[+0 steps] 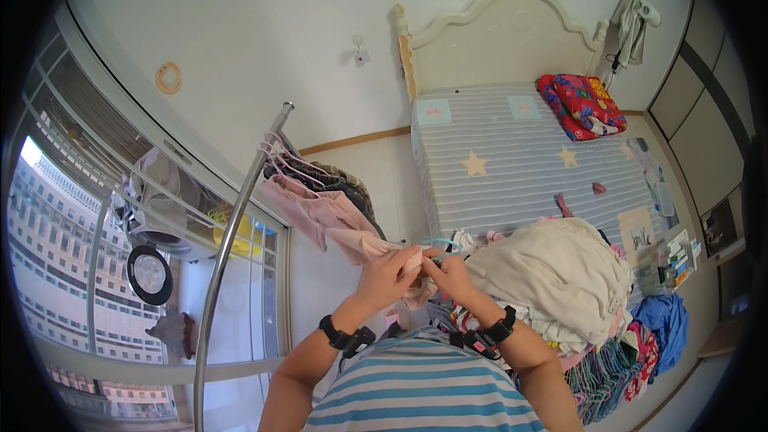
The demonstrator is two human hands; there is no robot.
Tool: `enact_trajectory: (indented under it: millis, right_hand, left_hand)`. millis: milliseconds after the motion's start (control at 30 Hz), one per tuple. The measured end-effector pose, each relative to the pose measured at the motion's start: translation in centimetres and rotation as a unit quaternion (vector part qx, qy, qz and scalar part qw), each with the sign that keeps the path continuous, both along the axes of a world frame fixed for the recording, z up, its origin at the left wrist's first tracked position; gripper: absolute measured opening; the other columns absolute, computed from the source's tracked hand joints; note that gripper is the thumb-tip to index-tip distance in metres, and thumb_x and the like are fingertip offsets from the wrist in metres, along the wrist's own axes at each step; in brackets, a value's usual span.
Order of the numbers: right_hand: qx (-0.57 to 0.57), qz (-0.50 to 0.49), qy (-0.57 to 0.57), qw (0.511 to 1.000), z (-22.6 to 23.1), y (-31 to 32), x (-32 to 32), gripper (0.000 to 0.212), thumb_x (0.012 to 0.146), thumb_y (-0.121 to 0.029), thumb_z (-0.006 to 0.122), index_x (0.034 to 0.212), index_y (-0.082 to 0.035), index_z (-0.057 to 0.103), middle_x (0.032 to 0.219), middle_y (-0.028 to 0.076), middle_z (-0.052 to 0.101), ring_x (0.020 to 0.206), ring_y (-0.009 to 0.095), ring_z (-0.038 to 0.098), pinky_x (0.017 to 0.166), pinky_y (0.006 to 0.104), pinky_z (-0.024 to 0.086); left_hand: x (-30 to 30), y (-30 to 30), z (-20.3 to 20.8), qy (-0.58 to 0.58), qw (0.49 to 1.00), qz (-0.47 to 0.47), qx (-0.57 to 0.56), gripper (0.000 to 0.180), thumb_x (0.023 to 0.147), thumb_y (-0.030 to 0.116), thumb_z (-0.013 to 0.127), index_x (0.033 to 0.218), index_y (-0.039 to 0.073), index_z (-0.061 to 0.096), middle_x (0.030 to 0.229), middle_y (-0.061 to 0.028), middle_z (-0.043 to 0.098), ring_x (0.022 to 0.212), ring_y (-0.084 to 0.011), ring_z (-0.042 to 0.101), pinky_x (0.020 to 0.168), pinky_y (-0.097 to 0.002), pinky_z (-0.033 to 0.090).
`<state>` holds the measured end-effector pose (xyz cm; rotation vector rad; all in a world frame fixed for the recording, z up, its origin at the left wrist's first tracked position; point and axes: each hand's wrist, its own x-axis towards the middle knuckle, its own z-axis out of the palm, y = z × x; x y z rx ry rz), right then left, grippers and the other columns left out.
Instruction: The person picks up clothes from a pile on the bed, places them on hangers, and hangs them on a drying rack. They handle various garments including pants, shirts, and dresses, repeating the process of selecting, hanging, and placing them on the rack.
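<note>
In front of my chest, a light pink garment [416,297] hangs bunched between my two hands. My left hand [386,278] is closed on it, fingers pinching the fabric. Close beside it, my right hand [450,280] is closed on its edge, thumb and fingertips pressed together. A light blue hanger [445,242] shows just past my right fingers; how much of it lies inside the garment is hidden. Left of my hands, a pink garment [332,212] hangs on a pink hanger from a metal rail [234,228], with dark clothes [352,192] behind it.
To the right stands a bed [448,144] with a striped sheet. A large heap of clothes topped by a cream garment [552,268] covers its near end, with several loose hangers [604,384] below. A folded red blanket [582,104] lies near the headboard. Windows [80,272] line the left.
</note>
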<state>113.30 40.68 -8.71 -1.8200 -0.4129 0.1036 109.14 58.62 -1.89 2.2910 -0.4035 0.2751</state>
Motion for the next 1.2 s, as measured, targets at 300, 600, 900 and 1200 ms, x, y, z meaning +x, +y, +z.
enact_trajectory:
  millis: [300,600,900,1200]
  right_hand:
    - [0.115,0.096,0.119,0.981,3.9,-1.9,0.2,0.022,0.094,-0.02,0.067,0.092,0.002,0.072,0.075,0.005,0.069,0.065,0.009,0.061,0.059,0.0252,0.049]
    - [0.052,-0.077,-0.345,0.934,6.7,-1.2,1.4,0.032,0.08,-0.017,0.075,0.107,-0.004,0.065,0.098,0.014,0.062,0.089,0.032,0.059,0.077,0.0378,0.049]
    - [0.034,0.062,-0.262,0.962,3.0,0.6,-0.3,0.027,0.077,-0.017,0.077,0.099,-0.003,0.068,0.11,0.012,0.064,0.102,0.033,0.058,0.087,0.0415,0.048]
    - [-0.058,0.123,-0.28,0.95,4.4,-1.0,-1.6,0.021,0.077,-0.018,0.08,0.093,-0.012,0.068,0.094,0.003,0.066,0.091,0.025,0.062,0.093,0.0408,0.042]
  left_hand:
    - [1.2,3.7,1.7,-0.076,0.971,-0.085,0.212,0.034,0.083,0.016,0.069,0.115,0.008,0.063,0.097,-0.0108,0.065,0.093,-0.03,0.064,0.078,-0.0424,0.05]
    - [1.4,2.4,0.8,0.046,0.999,-0.013,0.019,0.022,0.089,0.01,0.064,0.11,0.001,0.064,0.083,-0.0157,0.068,0.068,-0.0303,0.066,0.061,-0.0366,0.051]
    - [0.3,4.5,1.0,0.057,0.985,0.062,-0.147,0.012,0.087,0.005,0.067,0.097,-0.001,0.067,0.072,-0.0117,0.064,0.067,-0.0086,0.059,0.059,-0.0296,0.048]
    - [-0.8,8.2,-0.2,0.024,0.974,0.11,-0.199,0.015,0.092,0.008,0.069,0.103,-0.002,0.067,0.083,-0.0014,0.067,0.074,-0.0064,0.057,0.068,-0.0242,0.049]
